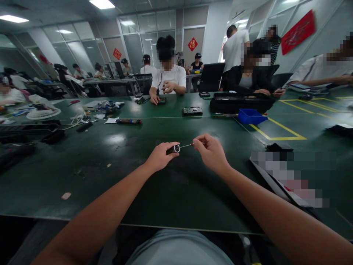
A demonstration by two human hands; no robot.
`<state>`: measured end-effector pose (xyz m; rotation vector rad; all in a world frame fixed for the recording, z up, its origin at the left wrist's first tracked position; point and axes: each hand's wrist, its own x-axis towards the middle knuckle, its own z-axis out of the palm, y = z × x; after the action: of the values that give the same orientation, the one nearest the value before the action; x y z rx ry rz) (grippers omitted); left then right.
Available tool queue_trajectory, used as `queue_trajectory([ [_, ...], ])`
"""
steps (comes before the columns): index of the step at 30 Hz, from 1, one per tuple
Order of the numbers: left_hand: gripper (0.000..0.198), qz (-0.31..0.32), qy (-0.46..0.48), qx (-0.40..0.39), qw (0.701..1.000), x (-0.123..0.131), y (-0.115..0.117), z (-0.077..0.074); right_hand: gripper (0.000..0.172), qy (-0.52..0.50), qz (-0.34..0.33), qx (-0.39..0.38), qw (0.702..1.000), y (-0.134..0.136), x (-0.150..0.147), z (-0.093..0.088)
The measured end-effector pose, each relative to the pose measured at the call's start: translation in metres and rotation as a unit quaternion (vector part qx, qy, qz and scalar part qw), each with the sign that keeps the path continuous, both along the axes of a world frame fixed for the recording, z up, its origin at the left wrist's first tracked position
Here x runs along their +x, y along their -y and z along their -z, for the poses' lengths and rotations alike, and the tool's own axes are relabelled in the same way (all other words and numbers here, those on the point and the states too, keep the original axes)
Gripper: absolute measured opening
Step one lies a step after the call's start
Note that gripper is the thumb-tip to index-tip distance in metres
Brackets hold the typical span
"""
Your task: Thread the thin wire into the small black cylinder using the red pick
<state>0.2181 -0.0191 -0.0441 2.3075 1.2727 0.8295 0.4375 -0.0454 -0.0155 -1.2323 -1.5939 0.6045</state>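
Note:
Over the green table, my left hand (160,156) is closed around a small black cylinder (176,148) with a silvery ring at its end. That ringed end faces toward me and to the right; the rest is mostly covered by my fingers. My right hand (210,150) pinches a thin screwdriver (192,144) with a reddish collar and a metal shaft. The shaft points left, its tip at or very near the cylinder's ringed end; whether it touches I cannot tell. My fingers hide most of the handle.
A hard drive (192,110) lies ahead, beside a long black casing (239,103) and a blue bin (251,116). A dark tube-shaped tool (129,121) rests left of them. A white fan grille (43,112) stands far left. A person (168,79) works opposite.

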Motion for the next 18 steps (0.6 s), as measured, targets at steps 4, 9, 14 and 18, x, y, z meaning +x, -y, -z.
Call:
queue_trajectory([
  [4,0.041,0.006,-0.004,0.001,1.000,-0.0003,-0.0002,-0.0006,0.017,-0.006,-0.015,-0.010,1.000,-0.0007,-0.0002,0.0029],
  [9,0.040,0.004,0.001,0.001,1.000,0.0001,-0.0004,-0.0001,0.033,0.014,0.005,-0.026,1.000,-0.0016,-0.0007,0.0054],
  [14,0.040,0.003,0.008,0.000,1.000,-0.0008,-0.0021,0.0015,0.026,-0.015,-0.035,-0.027,0.999,-0.0016,-0.0016,0.0084],
  [18,0.039,0.003,0.006,-0.002,1.000,-0.0017,-0.0033,0.0018,0.032,-0.008,-0.053,-0.034,0.998,-0.0014,-0.0021,0.0095],
])
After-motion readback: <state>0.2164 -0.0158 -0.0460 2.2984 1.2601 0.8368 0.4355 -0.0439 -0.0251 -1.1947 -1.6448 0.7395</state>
